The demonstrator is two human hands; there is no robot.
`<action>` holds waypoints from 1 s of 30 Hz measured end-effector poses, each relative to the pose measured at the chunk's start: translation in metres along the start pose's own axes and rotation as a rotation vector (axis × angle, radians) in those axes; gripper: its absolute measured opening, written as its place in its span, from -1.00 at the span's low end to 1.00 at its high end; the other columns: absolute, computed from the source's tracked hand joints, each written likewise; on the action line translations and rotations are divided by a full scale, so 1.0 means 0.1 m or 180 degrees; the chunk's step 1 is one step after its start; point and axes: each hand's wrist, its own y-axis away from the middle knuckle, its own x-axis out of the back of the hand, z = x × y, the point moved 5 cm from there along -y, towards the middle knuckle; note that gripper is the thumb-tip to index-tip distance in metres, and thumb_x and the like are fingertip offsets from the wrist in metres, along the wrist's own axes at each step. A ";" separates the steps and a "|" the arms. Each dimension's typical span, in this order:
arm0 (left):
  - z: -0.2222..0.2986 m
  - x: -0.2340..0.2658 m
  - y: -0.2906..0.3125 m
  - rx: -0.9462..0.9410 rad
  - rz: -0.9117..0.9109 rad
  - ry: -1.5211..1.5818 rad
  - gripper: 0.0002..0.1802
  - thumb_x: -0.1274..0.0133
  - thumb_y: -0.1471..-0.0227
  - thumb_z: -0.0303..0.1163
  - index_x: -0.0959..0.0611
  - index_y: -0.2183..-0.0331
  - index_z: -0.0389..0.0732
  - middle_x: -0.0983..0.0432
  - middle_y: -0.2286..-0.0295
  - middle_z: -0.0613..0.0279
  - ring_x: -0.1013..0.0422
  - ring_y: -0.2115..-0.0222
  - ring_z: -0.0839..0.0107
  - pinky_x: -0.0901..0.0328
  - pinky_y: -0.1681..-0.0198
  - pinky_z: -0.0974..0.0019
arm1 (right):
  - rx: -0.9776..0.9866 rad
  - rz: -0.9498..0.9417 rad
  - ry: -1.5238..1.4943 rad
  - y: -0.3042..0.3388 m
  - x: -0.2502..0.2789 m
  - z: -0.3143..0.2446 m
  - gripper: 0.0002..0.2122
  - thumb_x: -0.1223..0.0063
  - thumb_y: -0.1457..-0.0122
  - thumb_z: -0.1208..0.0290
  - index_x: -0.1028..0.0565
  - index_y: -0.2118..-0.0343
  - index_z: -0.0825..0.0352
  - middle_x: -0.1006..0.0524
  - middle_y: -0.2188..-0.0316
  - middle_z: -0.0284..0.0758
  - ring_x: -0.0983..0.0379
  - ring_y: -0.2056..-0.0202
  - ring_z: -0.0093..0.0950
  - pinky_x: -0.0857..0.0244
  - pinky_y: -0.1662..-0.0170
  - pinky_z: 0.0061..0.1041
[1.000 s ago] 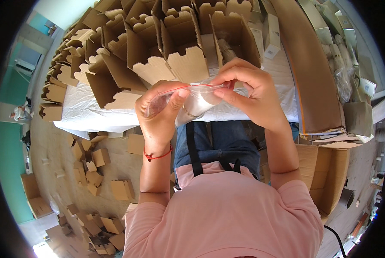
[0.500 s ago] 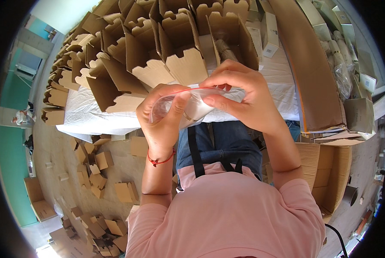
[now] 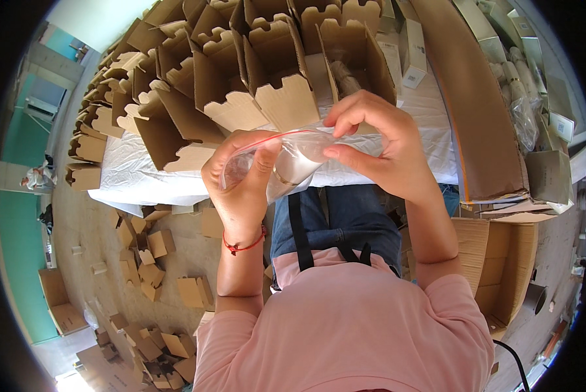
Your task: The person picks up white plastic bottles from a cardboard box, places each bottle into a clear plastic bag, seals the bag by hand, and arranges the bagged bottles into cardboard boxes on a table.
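Observation:
A clear zip bag (image 3: pixel 284 181) with a red strip along its top edge is held up over the near edge of the white-covered table. Inside it lies a white cylinder (image 3: pixel 297 164) with a thin metallic band round one end. My left hand (image 3: pixel 240 173) is closed on the bag's left side, thumb in front and fingers behind. At the bag's upper right end, my right hand (image 3: pixel 381 140) has its thumb and forefinger around the plastic edge.
Rows of open cardboard boxes (image 3: pixel 286 98) stand on the white-covered table (image 3: pixel 142 179). One box holds a wrapped roll (image 3: pixel 345 78). Pale cartons (image 3: pixel 546 176) and wrapped rolls stand at right, beyond a long brown cardboard piece (image 3: pixel 469 98). Small cardboard pieces (image 3: pixel 150 274) litter the floor at left.
My right hand has shifted right along the bag's red-edged top, to its right end. More of the white cylinder shows. My left hand has moved slightly left, still holding the bag.

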 end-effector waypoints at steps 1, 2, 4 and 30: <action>0.00 0.00 0.00 0.0015 -0.0025 -0.0017 -0.93 -0.15 0.08 -0.58 -0.63 0.43 -0.32 -0.53 0.48 0.26 -0.40 0.41 0.57 -0.26 0.26 0.51 | -0.0069 -0.0049 0.0024 0.00 -0.02 -0.02 -0.81 -0.16 0.09 0.62 -0.48 0.35 0.39 -0.49 0.43 -0.33 -0.39 0.40 -0.55 -0.25 0.32 -0.61; 0.00 0.00 0.00 0.0029 -0.0049 -0.0036 -0.93 -0.15 0.09 -0.58 -0.63 0.43 -0.32 -0.53 0.47 0.26 -0.40 0.41 0.57 -0.26 0.26 0.51 | -0.0137 -0.0099 0.0047 0.00 -0.04 -0.02 -0.82 -0.15 0.09 0.63 -0.48 0.36 0.39 -0.49 0.44 -0.32 -0.39 0.40 -0.55 -0.25 0.33 -0.61; -0.03 -0.02 0.00 0.0007 -0.0144 0.0041 -0.92 -0.17 0.10 -0.57 -0.63 0.43 -0.32 -0.53 0.47 0.26 -0.41 0.42 0.57 -0.27 0.27 0.51 | -0.0170 -0.0154 0.0099 0.01 -0.04 0.01 -0.85 -0.13 0.07 0.65 -0.48 0.38 0.41 -0.49 0.44 -0.31 -0.38 0.41 -0.57 -0.25 0.34 -0.62; -0.03 -0.05 -0.19 -0.0243 -0.0924 -0.0420 -0.89 -0.15 0.10 -0.59 -0.61 0.41 -0.34 -0.47 0.50 0.26 -0.40 0.47 0.55 -0.28 0.38 0.53 | -0.0042 0.0252 -0.0115 -0.06 -0.04 0.00 -0.94 -0.11 0.02 0.61 -0.50 0.44 0.37 -0.47 0.49 -0.37 -0.34 0.50 -0.59 -0.23 0.41 -0.62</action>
